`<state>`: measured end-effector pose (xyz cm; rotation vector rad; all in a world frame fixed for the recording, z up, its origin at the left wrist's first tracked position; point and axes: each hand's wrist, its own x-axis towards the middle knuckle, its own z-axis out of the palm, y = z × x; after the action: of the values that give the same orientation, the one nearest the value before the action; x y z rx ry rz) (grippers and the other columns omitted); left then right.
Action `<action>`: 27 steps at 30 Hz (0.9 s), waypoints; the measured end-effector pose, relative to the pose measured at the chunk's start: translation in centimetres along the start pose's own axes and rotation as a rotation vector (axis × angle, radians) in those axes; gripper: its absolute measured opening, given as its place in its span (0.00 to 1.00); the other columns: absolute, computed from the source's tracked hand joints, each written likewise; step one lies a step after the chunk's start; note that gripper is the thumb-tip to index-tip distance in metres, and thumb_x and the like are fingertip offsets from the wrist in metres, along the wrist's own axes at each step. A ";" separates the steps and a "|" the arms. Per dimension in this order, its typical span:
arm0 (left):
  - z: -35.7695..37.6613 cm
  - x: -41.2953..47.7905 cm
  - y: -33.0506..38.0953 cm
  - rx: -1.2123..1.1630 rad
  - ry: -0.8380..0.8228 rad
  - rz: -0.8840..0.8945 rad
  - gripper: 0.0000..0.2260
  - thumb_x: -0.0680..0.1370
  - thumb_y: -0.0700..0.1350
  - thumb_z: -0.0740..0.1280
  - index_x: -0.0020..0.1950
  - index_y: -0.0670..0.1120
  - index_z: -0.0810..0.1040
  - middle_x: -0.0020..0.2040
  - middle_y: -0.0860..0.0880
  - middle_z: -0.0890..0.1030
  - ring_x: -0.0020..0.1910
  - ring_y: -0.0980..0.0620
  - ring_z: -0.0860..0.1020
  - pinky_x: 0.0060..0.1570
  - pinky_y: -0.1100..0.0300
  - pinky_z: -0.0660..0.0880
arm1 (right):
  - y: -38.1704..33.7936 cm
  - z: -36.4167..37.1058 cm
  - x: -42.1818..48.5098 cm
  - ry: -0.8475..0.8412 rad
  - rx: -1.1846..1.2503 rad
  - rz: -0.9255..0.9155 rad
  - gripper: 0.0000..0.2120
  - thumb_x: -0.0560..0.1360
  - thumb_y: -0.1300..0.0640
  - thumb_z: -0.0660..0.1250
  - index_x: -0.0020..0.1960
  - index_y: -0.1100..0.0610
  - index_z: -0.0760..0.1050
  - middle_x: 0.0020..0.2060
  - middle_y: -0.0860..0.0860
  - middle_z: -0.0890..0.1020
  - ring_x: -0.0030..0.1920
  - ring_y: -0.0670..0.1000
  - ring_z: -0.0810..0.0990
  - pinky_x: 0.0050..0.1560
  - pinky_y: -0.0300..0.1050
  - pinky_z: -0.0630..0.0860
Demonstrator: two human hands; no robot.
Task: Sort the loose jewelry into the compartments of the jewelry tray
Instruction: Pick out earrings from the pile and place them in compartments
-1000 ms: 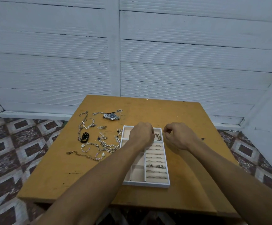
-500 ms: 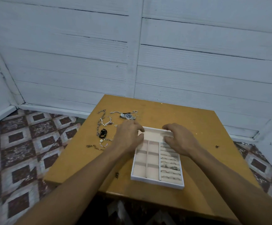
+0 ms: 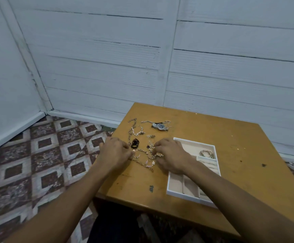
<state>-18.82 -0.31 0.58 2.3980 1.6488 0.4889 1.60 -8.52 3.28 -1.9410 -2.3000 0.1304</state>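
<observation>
A white jewelry tray (image 3: 181,194) with beige compartments lies on the table's right half; bangles (image 3: 206,153) rest in its far right compartment. Left of it loose jewelry is spread out: a chain with pearls (image 3: 145,156), a black piece (image 3: 134,143), a pearl strand (image 3: 136,132) and a wristwatch (image 3: 160,126). My left hand (image 3: 113,152) pinches the left end of the chain with pearls. My right hand (image 3: 171,155) has its fingertips on the chain's right end, with the forearm crossing over the tray and hiding its ring rows.
The wooden table (image 3: 230,137) stands against a white plank wall (image 3: 160,58). Its left edge drops to a patterned tile floor (image 3: 46,155). A dark mark (image 3: 151,189) is on the wood near the front edge.
Both hands left the tray's far edge and moved left onto the loose jewelry pile. The view swung left, so the tray now sits at the right.
</observation>
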 end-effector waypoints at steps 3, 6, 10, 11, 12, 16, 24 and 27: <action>0.2 0.0 0.5 0.037 0.006 0.002 0.17 0.73 0.63 0.66 0.54 0.54 0.83 0.57 0.52 0.78 0.61 0.50 0.68 0.59 0.47 0.64 | -0.9 0.6 0.6 -0.039 -0.041 -0.020 0.14 0.77 0.50 0.62 0.62 0.47 0.75 0.70 0.48 0.68 0.73 0.53 0.58 0.71 0.55 0.53; 0.5 0.0 0.9 0.074 0.004 -0.006 0.19 0.73 0.65 0.65 0.55 0.53 0.82 0.56 0.51 0.78 0.60 0.50 0.68 0.59 0.48 0.65 | -1.1 1.2 1.2 -0.101 -0.076 -0.027 0.16 0.77 0.50 0.62 0.64 0.46 0.73 0.72 0.49 0.65 0.75 0.55 0.54 0.73 0.61 0.50; 1.0 0.0 1.0 0.065 0.002 -0.017 0.20 0.71 0.66 0.66 0.52 0.53 0.83 0.54 0.52 0.78 0.59 0.50 0.68 0.56 0.49 0.65 | -1.2 1.4 1.8 -0.144 -0.102 -0.029 0.16 0.77 0.50 0.63 0.65 0.46 0.74 0.74 0.50 0.62 0.76 0.56 0.51 0.74 0.64 0.48; 1.2 0.0 1.0 0.056 0.006 -0.017 0.20 0.71 0.66 0.66 0.52 0.53 0.83 0.53 0.52 0.78 0.59 0.50 0.68 0.56 0.49 0.65 | -1.3 1.4 1.9 -0.151 -0.105 -0.034 0.16 0.77 0.50 0.63 0.64 0.46 0.75 0.75 0.50 0.62 0.76 0.57 0.50 0.74 0.64 0.47; 1.3 0.1 1.0 0.043 0.007 -0.017 0.19 0.71 0.65 0.67 0.52 0.53 0.83 0.53 0.52 0.78 0.58 0.51 0.68 0.56 0.49 0.65 | -1.3 1.3 2.0 -0.154 -0.110 -0.040 0.15 0.77 0.50 0.64 0.62 0.46 0.76 0.75 0.50 0.61 0.77 0.57 0.49 0.74 0.65 0.47; 1.5 0.3 1.0 -0.012 -0.001 -0.026 0.17 0.71 0.63 0.68 0.51 0.53 0.83 0.52 0.52 0.78 0.58 0.51 0.69 0.56 0.48 0.66 | -1.5 1.4 2.2 -0.141 -0.120 -0.055 0.12 0.75 0.50 0.67 0.58 0.47 0.78 0.75 0.50 0.62 0.77 0.56 0.48 0.74 0.63 0.47; 1.4 0.0 1.0 -0.073 0.022 -0.051 0.08 0.75 0.55 0.68 0.49 0.54 0.83 0.49 0.53 0.78 0.55 0.51 0.71 0.58 0.48 0.65 | -1.7 0.7 2.0 -0.083 -0.101 -0.049 0.11 0.74 0.48 0.67 0.54 0.48 0.81 0.70 0.47 0.70 0.74 0.53 0.56 0.71 0.53 0.54; 1.3 0.1 1.2 -0.080 0.021 -0.056 0.07 0.76 0.55 0.68 0.48 0.54 0.82 0.48 0.54 0.77 0.55 0.52 0.70 0.58 0.48 0.65 | -1.8 0.5 1.9 -0.066 -0.073 -0.046 0.10 0.74 0.49 0.68 0.53 0.49 0.82 0.66 0.46 0.73 0.71 0.52 0.59 0.68 0.51 0.58</action>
<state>-17.31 -0.62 -0.21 2.2908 1.6675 0.5615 -0.56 -6.98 3.19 -1.9444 -2.4218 0.1086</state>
